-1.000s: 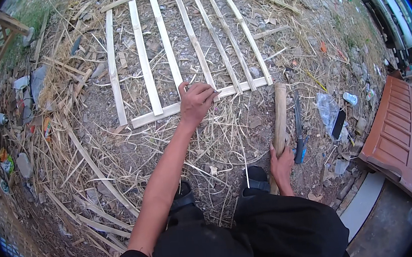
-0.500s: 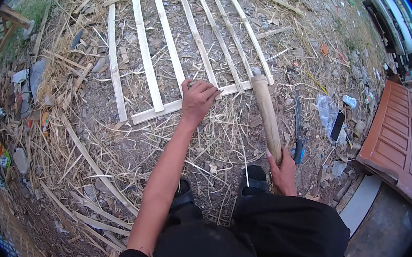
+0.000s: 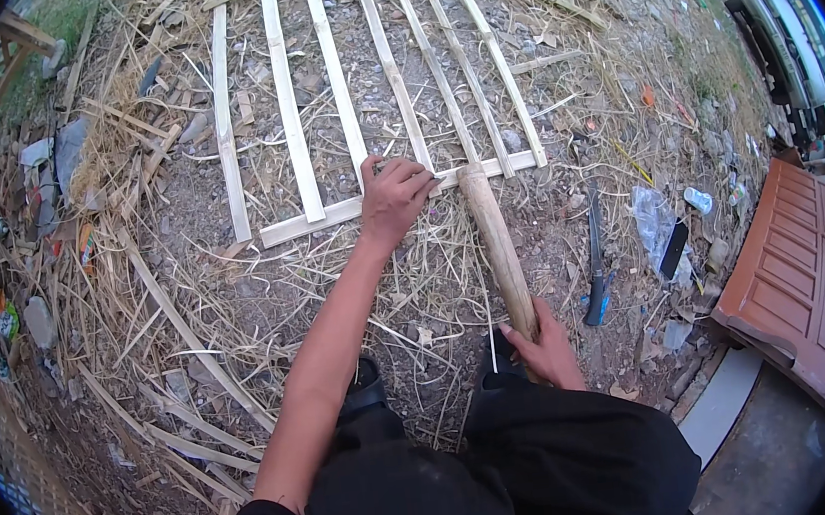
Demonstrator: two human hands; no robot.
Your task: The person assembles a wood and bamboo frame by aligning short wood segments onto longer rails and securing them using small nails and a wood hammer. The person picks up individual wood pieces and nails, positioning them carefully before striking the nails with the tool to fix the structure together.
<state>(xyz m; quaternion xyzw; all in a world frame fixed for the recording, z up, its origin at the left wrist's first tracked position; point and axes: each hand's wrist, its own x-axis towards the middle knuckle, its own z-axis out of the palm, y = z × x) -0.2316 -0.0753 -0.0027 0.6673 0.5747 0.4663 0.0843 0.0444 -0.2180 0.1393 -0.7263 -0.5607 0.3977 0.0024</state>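
Mid-frame, the left hand (image 3: pixel 394 199) bunches its fingers over the pale flat wooden rail (image 3: pixel 313 224), grip unclear. Just right, the thick round tan wooden stick (image 3: pixel 497 244) slants up-left toward the rail, fingers of the right hand (image 3: pixel 549 352) clamped round its lower end.

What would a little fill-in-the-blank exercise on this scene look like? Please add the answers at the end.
1. The thick wooden stick is gripped in the person's ____ hand.
2. Laid side by side, ____ long slats run toward the near crosspiece, where the other hand is.
3. The stick is to the ____ of the long-bladed knife.
4. The person's trousers are ____ in colour.

Missing words: right; seven; left; black.
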